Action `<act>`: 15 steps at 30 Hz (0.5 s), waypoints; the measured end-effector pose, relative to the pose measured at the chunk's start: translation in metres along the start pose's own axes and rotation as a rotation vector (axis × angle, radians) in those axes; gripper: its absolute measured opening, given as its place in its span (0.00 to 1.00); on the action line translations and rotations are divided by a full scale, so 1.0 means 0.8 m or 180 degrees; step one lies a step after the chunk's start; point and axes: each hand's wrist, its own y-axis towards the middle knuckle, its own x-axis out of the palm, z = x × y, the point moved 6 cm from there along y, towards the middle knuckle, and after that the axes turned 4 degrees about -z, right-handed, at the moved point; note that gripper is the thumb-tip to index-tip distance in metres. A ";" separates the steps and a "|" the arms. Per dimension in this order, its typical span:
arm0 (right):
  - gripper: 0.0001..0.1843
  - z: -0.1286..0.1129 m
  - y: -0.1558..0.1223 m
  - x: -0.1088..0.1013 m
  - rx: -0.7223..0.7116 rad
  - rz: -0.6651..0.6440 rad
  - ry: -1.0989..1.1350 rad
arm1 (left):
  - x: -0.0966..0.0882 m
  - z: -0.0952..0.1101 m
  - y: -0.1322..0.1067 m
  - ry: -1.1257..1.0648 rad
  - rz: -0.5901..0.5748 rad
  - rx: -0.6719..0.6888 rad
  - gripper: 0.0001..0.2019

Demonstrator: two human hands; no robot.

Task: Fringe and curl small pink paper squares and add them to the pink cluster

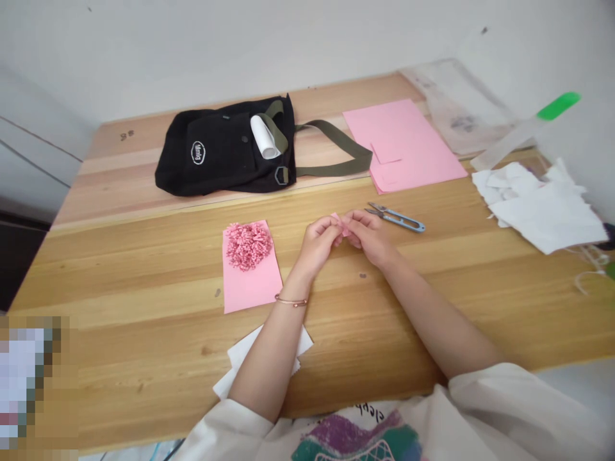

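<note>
My left hand [319,241] and my right hand [369,235] meet over the middle of the wooden table [144,333]. Both pinch a small pink paper piece [339,222] between their fingertips. A thin bracelet sits on my left wrist. To the left of my left hand lies a pink paper sheet [250,285] with a heap of small pink paper curls [247,244] on its upper half. Small blue-handled snips [396,218] lie just right of my right hand.
A black bag [216,153] with an olive strap and a white paper roll lies at the back. A stack of pink paper [408,144] lies back right, white paper scraps [541,208] far right, white sheets [240,358] under my left forearm.
</note>
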 end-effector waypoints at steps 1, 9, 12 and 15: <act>0.18 0.000 0.000 0.000 0.0038 0.0003 -0.0014 | 0.000 0.000 0.000 -0.0015 -0.0004 0.0002 0.06; 0.16 0.004 0.002 -0.002 0.0112 0.0066 0.0020 | 0.000 0.001 0.000 -0.0056 0.0024 -0.0029 0.06; 0.17 0.004 0.001 -0.002 0.0080 0.0023 -0.0029 | 0.000 0.000 0.000 -0.0043 0.0034 -0.0045 0.06; 0.18 0.003 0.000 -0.001 0.0018 -0.0030 -0.0160 | 0.000 0.001 0.000 -0.0024 0.0041 -0.0017 0.06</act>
